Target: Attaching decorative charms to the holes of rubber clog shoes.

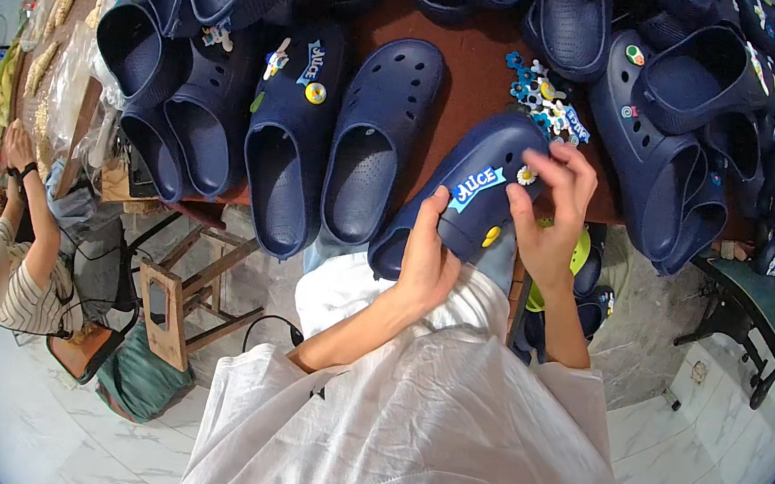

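A navy foam clog (474, 177) is tilted over my lap at the table's near edge, with my left hand (426, 262) closed around its side and heel. On its upper sit a blue-and-white lettered charm (478, 188), a daisy charm (526, 175) and a yellow charm (492, 237). My right hand (559, 206) is at the toe, thumb and a blurred forefinger apart on either side of the daisy. Left of it lie a plain navy clog (384, 134) and a decorated clog (291, 131). Loose charms (539, 96) lie in a pile beyond the held toe.
More navy clogs (658, 160) are stacked at the right, the left and the back of the brown table (474, 67). A wooden stool (190, 290) stands below at the left. Another person (27, 263) sits far left. A dark green chair (760, 311) is at the right.
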`<state>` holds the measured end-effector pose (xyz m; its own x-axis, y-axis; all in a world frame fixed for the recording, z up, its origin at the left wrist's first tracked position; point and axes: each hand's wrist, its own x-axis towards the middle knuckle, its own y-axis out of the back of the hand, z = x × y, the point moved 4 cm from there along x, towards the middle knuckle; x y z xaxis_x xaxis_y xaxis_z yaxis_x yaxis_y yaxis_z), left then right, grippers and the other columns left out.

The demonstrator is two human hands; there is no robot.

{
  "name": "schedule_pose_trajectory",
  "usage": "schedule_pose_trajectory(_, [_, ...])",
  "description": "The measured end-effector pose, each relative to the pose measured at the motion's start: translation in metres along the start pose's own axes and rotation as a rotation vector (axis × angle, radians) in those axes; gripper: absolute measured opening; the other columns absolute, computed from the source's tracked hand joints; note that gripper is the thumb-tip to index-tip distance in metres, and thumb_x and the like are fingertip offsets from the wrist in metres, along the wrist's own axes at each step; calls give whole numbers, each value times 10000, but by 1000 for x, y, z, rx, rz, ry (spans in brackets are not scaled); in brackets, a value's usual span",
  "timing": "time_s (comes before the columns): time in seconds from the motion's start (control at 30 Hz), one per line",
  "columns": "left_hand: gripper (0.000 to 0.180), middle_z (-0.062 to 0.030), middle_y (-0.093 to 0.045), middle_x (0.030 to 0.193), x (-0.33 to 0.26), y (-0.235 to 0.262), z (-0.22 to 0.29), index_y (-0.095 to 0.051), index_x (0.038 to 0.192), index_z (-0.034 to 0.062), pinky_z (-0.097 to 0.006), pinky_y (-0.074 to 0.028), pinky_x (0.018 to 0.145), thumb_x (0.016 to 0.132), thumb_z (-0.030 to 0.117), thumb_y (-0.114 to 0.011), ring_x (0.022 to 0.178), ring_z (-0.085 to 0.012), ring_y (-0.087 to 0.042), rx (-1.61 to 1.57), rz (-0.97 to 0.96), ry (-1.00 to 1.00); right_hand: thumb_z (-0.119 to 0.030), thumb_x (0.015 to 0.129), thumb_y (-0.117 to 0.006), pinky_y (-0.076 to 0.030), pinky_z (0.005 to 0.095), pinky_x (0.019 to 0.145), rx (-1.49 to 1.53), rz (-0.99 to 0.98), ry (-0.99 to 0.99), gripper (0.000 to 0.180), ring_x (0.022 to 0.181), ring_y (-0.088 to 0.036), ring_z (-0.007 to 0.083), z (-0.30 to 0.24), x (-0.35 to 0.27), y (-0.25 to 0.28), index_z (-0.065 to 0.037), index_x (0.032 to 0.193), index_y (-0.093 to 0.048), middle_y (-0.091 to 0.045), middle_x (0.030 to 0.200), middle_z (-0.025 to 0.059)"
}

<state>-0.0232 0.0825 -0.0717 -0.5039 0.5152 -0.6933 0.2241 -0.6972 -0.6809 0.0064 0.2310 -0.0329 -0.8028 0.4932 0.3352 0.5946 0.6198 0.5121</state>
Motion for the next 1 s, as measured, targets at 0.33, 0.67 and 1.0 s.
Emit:
schedule_pose_trajectory(0.33, [407, -59, -647, 1161, 5, 8, -1, -539, 1236, 54, -371, -468, 972, 991, 375, -486, 1072, -178, -623, -56, -40, -42, -210, 822, -702, -293, 497, 1046, -371, -299, 302, 318, 1305, -384, 329, -18, -6, -21, -255, 1137, -718, -510, 1316, 75])
schedule_pose_trajectory(0.67, [375, -45, -629, 1194, -14, 14, -3, -555, 1259, -4, -302, -434, 990, 889, 22, -612, 1093, -135, -583, 170, -172, -152, -97, 941, -565, -335, 417, 1068, -139, -44, 56, 283, 1221, -473, 319, 1, -1, -6, -38, 1211, -624, -521, 1268, 158])
schedule_pose_trajectory(1.0, [524, -96, -528, 1380, -86, -5, 42, -412, 1409, -19, -334, -334, 1109, 913, 17, -576, 1284, -177, -482, 144, -388, -309, -184, 838, -707, -429, 370, 1018, 67, -211, -163, 504, 1192, -566, 296, 140, -92, -43, -1, 1277, -540, -591, 1288, 166])
